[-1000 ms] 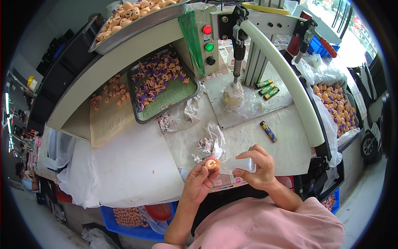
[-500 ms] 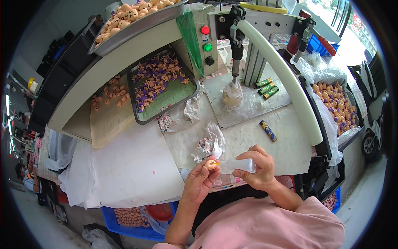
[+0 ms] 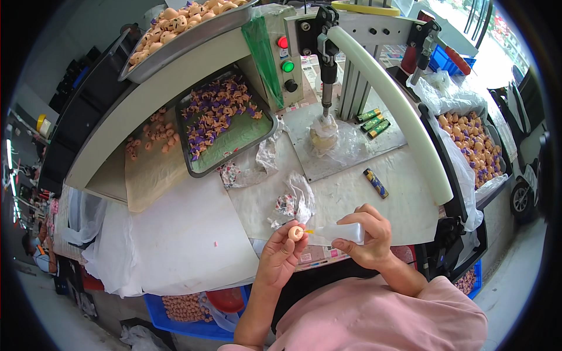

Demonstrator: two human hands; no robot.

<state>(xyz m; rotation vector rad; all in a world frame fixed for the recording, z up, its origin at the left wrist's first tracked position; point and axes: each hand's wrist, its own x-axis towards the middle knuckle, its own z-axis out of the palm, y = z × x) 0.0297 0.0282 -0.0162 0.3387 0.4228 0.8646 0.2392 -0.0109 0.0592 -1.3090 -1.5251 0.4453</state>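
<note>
Left hand (image 3: 281, 257) pinching a small peach-coloured piece (image 3: 295, 233) between fingertips, hollow side up, just above the table's near edge. Right hand (image 3: 367, 237) wrapped around a pale squeeze bottle (image 3: 342, 233), nozzle tip touching the piece or very nearly so; too small to say which. Nothing much different from 1 second ago: same grips, same height, piece and nozzle as close as before. Reads as a steady dab of glue in progress rather than a reach or a put-down.

Just beyond the hands, a crumpled clear bag (image 3: 295, 202) on the white sheet (image 3: 175, 234). Farther back, a dark tray (image 3: 225, 123) of purple and peach parts, a press (image 3: 326, 58) with red and green buttons, and 3 green tubes (image 3: 373, 121) beside it. At right, a bin (image 3: 471, 146) of peach parts lined with plastic.
</note>
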